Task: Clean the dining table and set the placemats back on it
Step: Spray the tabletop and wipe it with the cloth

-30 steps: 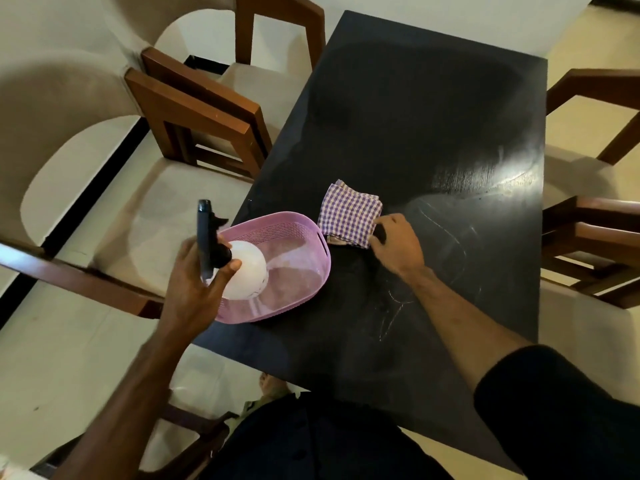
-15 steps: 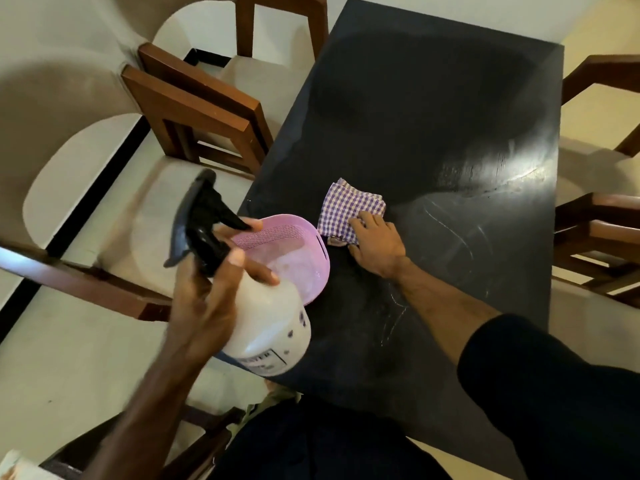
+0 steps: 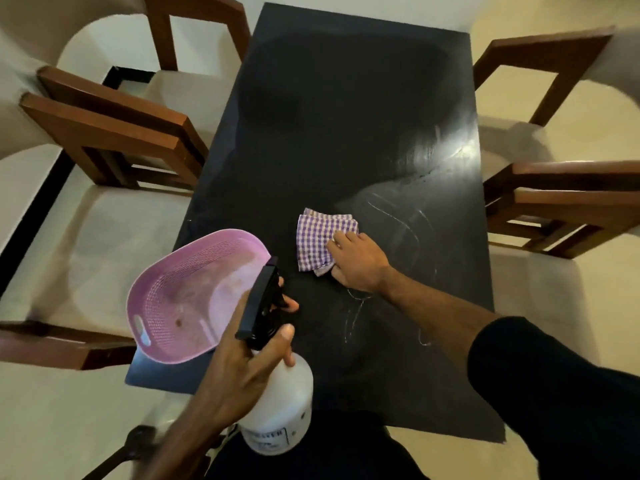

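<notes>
A black dining table (image 3: 346, 116) fills the middle of the view, with wet streaks on its right half. My left hand (image 3: 242, 368) grips a white spray bottle (image 3: 280, 410) by its black trigger head, held above the table's near edge with the nozzle pointing away from me. My right hand (image 3: 360, 265) presses down on a folded purple-and-white checked cloth (image 3: 317, 239) lying flat on the table. A pink perforated plastic basket (image 3: 180, 299) sits at the table's near left corner, beside the bottle. No placemats are in view.
Wooden chairs with cream seats stand along both long sides: two on the left (image 3: 114, 133) and two on the right (image 3: 561, 202). The basket overhangs the table's left edge. The floor is pale tile.
My left hand has lifted the spray bottle out of the basket and swung it right over the table's near edge. My right hand has moved onto the cloth and now rests on it.
</notes>
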